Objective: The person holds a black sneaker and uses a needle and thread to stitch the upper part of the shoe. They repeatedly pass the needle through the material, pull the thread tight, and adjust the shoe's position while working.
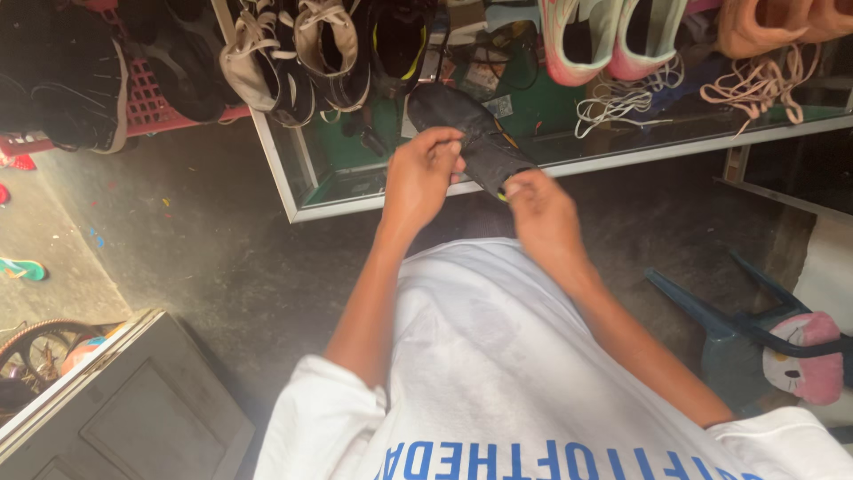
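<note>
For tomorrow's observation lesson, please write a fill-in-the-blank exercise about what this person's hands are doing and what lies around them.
1. Both the left hand and the right hand grip a ____ shoe.
2. The person's shirt is ____.
3. The pink laces dangle from the rack at the picture's upper ____.

Missing words: black; white; right

Shoes (293, 53) hang beside a blue chair (729, 329).
</note>
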